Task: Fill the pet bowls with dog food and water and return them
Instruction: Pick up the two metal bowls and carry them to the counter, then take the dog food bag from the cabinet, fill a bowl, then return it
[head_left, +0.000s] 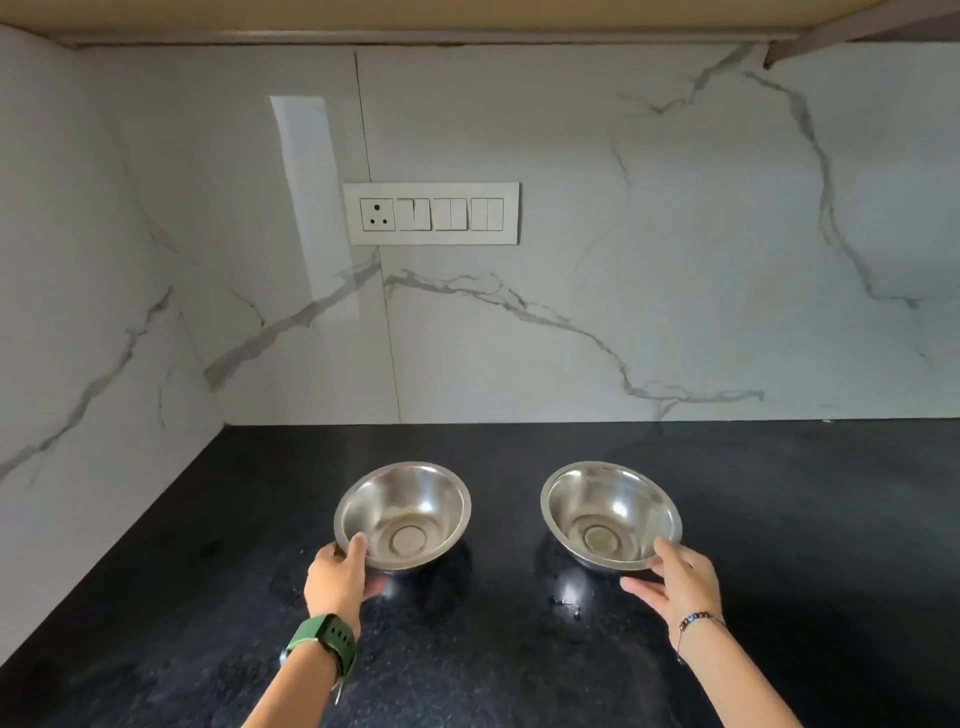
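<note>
Bowls (402, 514) (610, 514) tilted, gripped at near rims by both hands (337, 571) (675, 577).

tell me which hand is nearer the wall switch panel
Left. The left hand grips the left bowl almost straight below the switch panel; the right hand, on the right bowl, sits farther off to the right.

Soft light, glare streak on wall (306, 208), edges bowed
</note>
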